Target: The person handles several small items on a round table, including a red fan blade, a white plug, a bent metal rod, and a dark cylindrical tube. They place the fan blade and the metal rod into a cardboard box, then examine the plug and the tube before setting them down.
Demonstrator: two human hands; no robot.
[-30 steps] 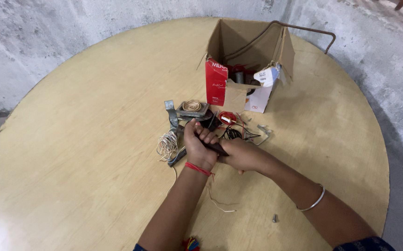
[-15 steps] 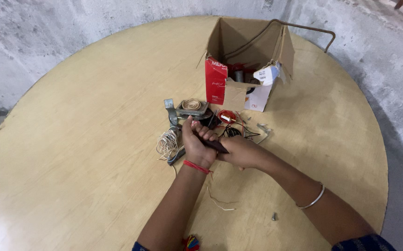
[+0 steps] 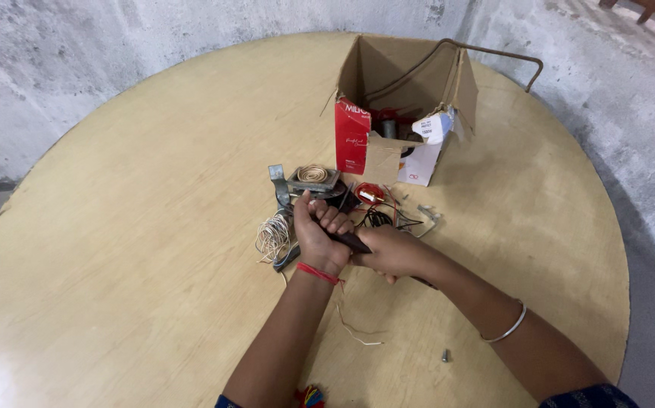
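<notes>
We grip a dark tool (image 3: 352, 242) with both hands: our left hand (image 3: 318, 234) is wrapped tight round its front, our right hand (image 3: 392, 251) closed on the back, over the middle of the table (image 3: 116, 227). Beyond stands the open box (image 3: 403, 113), then the metal part (image 3: 314, 181), the wire coil (image 3: 273, 236) and a small screw (image 3: 445, 353). We'd do best keeping both fists firm and the tool low and steady.

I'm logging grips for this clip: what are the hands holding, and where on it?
Both hands, left hand and right hand, grip a dark slender tool; only its middle shows between them.
</notes>
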